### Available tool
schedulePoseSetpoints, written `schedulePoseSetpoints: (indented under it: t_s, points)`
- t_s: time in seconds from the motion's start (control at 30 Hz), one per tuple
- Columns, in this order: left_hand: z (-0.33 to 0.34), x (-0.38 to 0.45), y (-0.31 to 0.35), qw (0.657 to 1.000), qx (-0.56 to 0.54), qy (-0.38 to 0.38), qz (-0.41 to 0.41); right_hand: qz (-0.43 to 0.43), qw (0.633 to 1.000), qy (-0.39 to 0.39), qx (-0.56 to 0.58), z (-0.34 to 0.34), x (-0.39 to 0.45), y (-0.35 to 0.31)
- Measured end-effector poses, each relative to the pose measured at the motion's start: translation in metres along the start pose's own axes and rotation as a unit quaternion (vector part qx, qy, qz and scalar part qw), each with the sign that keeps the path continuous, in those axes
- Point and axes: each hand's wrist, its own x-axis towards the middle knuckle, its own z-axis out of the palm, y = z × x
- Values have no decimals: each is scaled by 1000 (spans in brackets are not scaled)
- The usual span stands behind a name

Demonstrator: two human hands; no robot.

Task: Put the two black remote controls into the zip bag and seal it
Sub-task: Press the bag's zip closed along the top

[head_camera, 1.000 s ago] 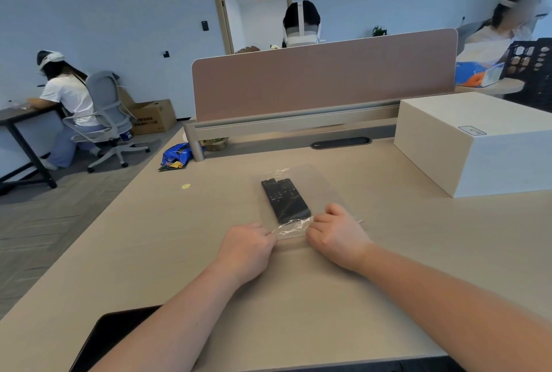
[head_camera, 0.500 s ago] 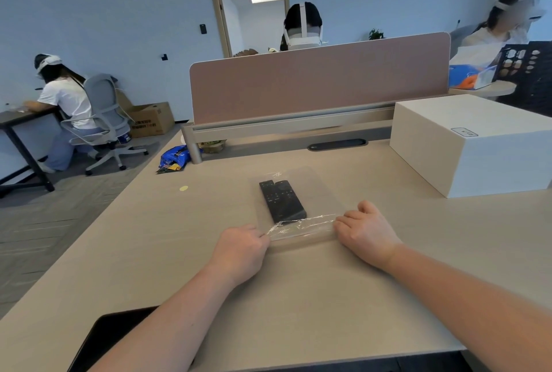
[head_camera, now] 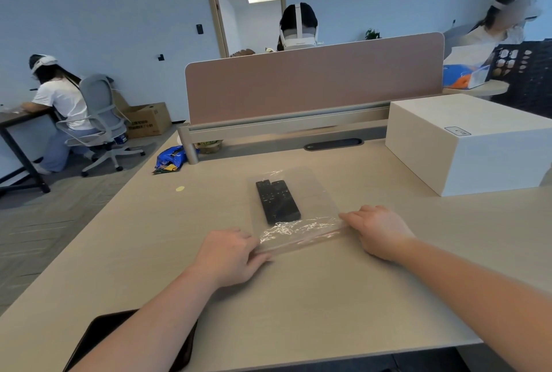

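Zip bag (head_camera: 294, 210), clear plastic, is lying flat on a pale wooden desk (head_camera: 328, 297), directly in front of the person, with its mouth edge facing them. The left hand (head_camera: 228, 255) is pinching the near left corner of that edge between thumb and fingers. The right hand (head_camera: 378, 229) is resting on the near right corner, fingers bent and pressing down on the strip; whether it is gripping the plastic cannot be told. The zip strip is running crosswise between the two hands, each at one end, so neither is nearer. Just beyond the strip, inside the bag, two black remote controls (head_camera: 277, 201) are lying side by side and touching, their long axes pointing away from the person. The plastic near the mouth is looking crinkled. Judging by this, the loading is finished and the sealing is under way or nearly done. Further off to the right a white box (head_camera: 466, 141) is sitting on the desk, and a pinkish divider panel (head_camera: 313, 79) is standing across the far edge.
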Motion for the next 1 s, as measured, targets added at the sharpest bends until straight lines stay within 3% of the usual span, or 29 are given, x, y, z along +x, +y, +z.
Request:
schedulePoseSetpoints:
  t_s: [0.07,0.13,0.23,0.37,0.57,0.7,0.8,1.0]
  points:
    - [-10,1,-2,997,-57,-24,-37,90,994,-20,60,-10,-1,1]
    - [-13,6,-4,982,-139,-28,-123,188,970,-15,151,-13,3,6]
    - [-8,21,-7,926,-238,-41,-290,285,912,1,294,-12,17,11]
    - [8,45,-8,851,-331,-71,-401,314,857,-15,408,-11,43,9]
    - [27,83,-13,761,-420,-52,-491,303,849,-58,430,-7,91,-7]
    - [40,101,-16,710,-461,-52,-529,329,823,-61,458,2,113,-16]
    - [45,113,-17,695,-469,-68,-541,339,822,-46,455,11,124,-15]
    - [50,130,-14,724,-457,-40,-515,356,817,1,454,18,128,-2]
